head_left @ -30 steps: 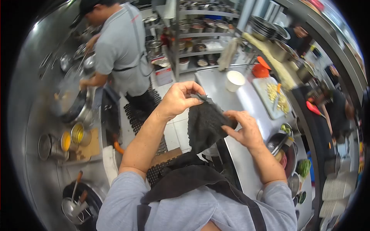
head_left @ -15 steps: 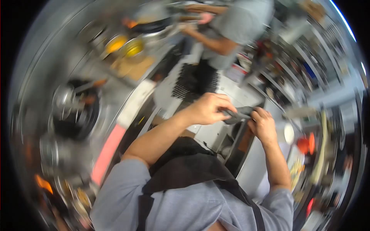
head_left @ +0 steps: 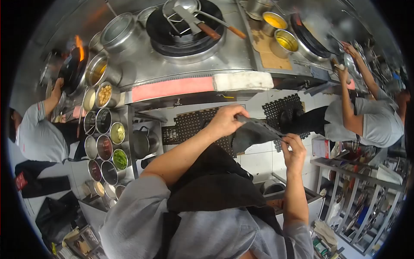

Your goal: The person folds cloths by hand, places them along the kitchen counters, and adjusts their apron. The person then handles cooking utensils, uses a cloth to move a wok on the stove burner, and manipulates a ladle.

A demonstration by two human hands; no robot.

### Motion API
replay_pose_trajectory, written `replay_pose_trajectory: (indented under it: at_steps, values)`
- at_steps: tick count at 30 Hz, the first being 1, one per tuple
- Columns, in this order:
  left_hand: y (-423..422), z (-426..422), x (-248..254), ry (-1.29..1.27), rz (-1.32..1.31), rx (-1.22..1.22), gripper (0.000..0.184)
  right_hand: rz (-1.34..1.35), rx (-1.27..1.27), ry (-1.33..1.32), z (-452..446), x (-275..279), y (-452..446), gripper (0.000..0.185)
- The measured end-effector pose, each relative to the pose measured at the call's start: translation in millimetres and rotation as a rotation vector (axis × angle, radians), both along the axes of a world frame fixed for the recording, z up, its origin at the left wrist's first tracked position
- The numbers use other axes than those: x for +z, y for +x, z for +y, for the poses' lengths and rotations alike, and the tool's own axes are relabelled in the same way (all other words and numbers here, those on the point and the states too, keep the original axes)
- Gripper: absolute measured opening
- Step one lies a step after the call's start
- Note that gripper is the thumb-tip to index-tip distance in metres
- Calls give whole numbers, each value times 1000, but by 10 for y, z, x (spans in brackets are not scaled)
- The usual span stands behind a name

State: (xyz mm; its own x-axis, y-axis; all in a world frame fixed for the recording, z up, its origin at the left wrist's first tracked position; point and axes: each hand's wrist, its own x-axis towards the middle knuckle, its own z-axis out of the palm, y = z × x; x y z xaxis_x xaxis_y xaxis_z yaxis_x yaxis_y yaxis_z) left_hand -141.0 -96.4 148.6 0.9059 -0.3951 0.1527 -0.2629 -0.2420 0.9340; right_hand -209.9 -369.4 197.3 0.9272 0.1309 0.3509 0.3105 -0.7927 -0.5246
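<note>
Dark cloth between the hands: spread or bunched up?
Spread, at least partly: the dark cloth hangs between the left hand and right hand, which pinch its upper edge.

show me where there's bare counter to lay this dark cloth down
The dark cloth could go on the bare steel bordered by the metal pot, black wok and pink towel, or the strip between wok and cardboard. The ingredient tubs are crowded close together.

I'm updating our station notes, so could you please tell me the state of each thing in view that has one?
Dark cloth: held up, partly spread.
Left hand: pinching one end.
Right hand: pinching the other end.
Pink towel: laid lengthwise.
White towel: folded.
Central wok: holding utensils.
Flame: burning.
Yellow-filled pot: uncovered.
</note>
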Motion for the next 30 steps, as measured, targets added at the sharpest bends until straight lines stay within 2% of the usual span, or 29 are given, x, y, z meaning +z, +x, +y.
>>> replay_pose_trajectory:
  at_steps: [2,3,6,9,10,11,13,15,20,21,22,24,26,27,30]
  values:
    - [-23,262,-259,-157,63,217,19,35,91,55,263,-164,252,14]
    - [-27,405,-388,-162,63,230,19,81,114,109,410,-232,373,14]
    - [-3,850,-655,-385,206,255,23,164,193,135,829,-515,726,13]
    - [55,1293,-818,-268,329,328,24,244,265,133,1260,-764,1020,12]
    - [99,1430,-918,-190,270,346,25,272,289,104,1383,-847,1130,12]
    - [160,1551,-1032,-195,276,347,25,211,329,103,1505,-933,1230,11]
    - [244,1743,-1226,-237,429,399,25,256,366,73,1713,-1107,1438,11]
    - [401,1913,-1388,-268,474,403,26,286,372,46,1875,-1233,1678,12]
    - [1072,2233,-1805,-313,506,566,28,351,339,5,2348,-1588,2491,10]
    - [1208,2275,-1910,-307,490,621,30,291,346,-53,2414,-1755,2679,10]
    - [1367,2333,-1971,-307,507,626,30,341,346,-33,2479,-1903,2852,10]
    - [1602,2430,-2075,155,553,655,38,406,343,-11,2584,-2170,3112,11]
    - [1660,2413,-2166,199,519,672,40,550,296,-274,2638,-2351,3263,11]
    - [1689,2406,-2185,239,467,691,41,557,299,-274,2637,-2389,3284,11]
    - [1718,2410,-2103,229,547,695,36,580,324,-293,2624,-2409,3333,14]
